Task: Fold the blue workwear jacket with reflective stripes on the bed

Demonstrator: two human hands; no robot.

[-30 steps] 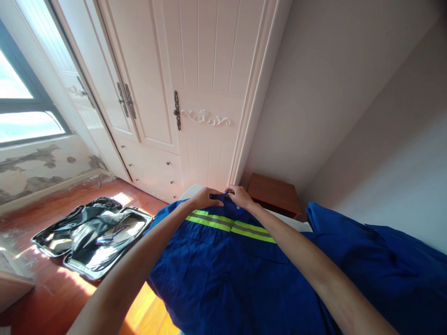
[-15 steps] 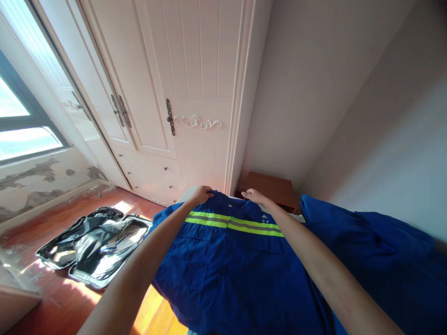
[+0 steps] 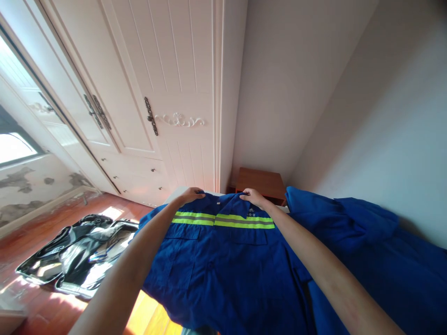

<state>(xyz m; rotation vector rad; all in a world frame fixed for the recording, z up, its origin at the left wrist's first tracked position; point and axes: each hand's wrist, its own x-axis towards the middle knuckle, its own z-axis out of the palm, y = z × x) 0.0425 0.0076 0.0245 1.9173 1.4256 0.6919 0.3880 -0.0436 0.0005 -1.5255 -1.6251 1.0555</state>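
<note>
The blue work jacket [image 3: 223,260] is best handled with an even, light pull on both sides of its collar [image 3: 226,202], so the reflective stripe [image 3: 244,222] sits level and the fabric flat. It lies front up, stretching from both hands toward the wearer, the left hand [image 3: 190,195] pinching one collar side and the right hand [image 3: 254,197] the other; beyond, an open suitcase [image 3: 75,253] rests on the floor [image 3: 115,200].
</note>
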